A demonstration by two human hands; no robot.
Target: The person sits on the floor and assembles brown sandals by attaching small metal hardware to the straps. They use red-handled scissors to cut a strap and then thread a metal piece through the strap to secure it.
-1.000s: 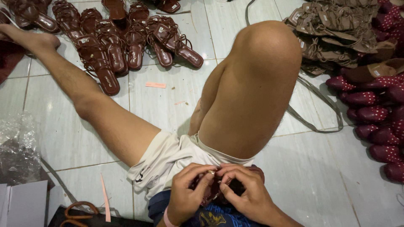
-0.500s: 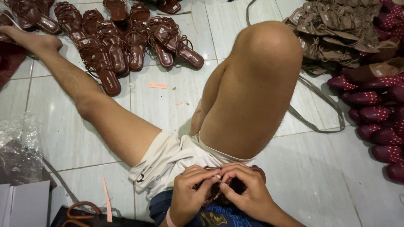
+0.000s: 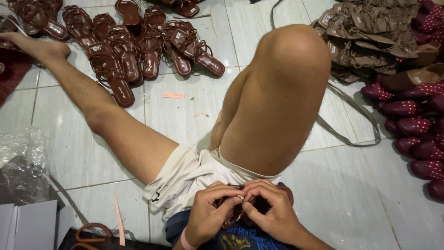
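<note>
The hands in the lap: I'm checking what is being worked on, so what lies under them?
Under the left hand and right hand shows part of a dark brown strappy sandal with a small gold buckle; fingers cover the rest.

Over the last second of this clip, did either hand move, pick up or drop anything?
Hardly anything changed. The left hand and right hand stay pressed together in the lap on the same brown sandal, only the fingertips shifting slightly around its small gold buckle. Nothing was picked up or let go. The legs, the brown sandals on the floor and the tan pile did not move.
</note>
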